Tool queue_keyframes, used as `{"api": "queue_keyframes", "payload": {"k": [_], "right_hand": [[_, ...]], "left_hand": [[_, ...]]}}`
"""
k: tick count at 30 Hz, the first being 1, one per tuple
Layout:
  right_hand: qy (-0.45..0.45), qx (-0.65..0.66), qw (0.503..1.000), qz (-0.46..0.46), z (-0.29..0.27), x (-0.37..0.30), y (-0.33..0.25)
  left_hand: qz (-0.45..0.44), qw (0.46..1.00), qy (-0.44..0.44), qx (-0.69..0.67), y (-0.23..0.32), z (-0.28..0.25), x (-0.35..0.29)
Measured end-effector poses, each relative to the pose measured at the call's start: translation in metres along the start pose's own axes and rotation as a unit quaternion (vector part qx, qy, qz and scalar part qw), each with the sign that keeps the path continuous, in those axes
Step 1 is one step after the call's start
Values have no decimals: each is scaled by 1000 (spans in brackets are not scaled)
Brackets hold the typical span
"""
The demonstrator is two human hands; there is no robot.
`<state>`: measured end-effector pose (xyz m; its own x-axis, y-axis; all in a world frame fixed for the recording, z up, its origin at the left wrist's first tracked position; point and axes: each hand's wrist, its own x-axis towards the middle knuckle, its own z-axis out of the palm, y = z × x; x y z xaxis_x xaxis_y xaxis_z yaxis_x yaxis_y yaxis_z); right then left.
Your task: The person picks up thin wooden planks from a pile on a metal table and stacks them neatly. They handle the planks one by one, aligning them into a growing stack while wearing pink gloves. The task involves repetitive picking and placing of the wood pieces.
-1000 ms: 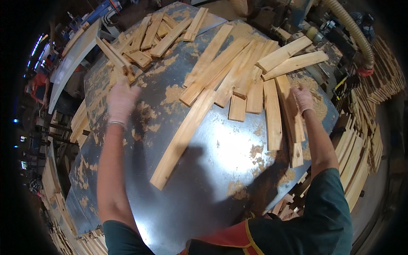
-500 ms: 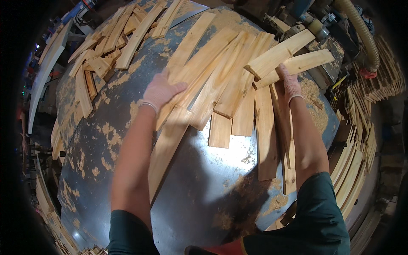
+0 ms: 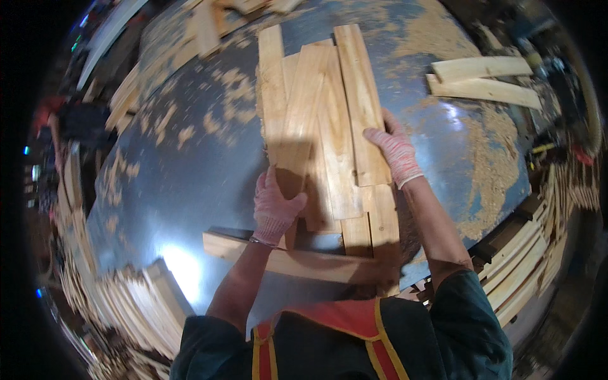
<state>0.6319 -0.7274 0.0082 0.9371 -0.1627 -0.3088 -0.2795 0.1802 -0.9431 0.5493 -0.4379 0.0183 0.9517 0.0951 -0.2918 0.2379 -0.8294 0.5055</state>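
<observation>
Across the middle of the metal table [image 3: 174, 196], wooden boards [image 3: 339, 139] lie gathered lengthwise, overlapping, their ends and edges uneven. At their eight o'clock side the left hand [image 3: 278, 206] is spread, thumb apart; at three, the right hand [image 3: 398, 152] has its thumb over a board, pinching or not I can't tell. Left unaligned: two planks [image 3: 484, 76] at two o'clock, a crosswise board [image 3: 316, 265] at six.

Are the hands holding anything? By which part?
The right hand holds a wooden board by its right edge; the left hand touches the left side of neighbouring boards, grip unclear.
</observation>
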Motion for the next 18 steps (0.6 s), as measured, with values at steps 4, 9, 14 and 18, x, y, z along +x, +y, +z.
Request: {"api": "queue_keyframes", "payload": {"k": [4,9,14,18], "right_hand": [[-132,-266,954,-43,107,-63,10],[-225,-567,748,-262,208,-193,16],[-393,-387,832,-60,213,-299,48],[-258,-554,768,-190,190,-356,98]], "left_hand": [[-76,984,49,-151,-122,-43,-86],[-56,734,-115,-667,-242,-86,-166],[-99,575,-102,-806,-283,-110,-268],[-84,674,-115,-725,-306,-145,-331]]}}
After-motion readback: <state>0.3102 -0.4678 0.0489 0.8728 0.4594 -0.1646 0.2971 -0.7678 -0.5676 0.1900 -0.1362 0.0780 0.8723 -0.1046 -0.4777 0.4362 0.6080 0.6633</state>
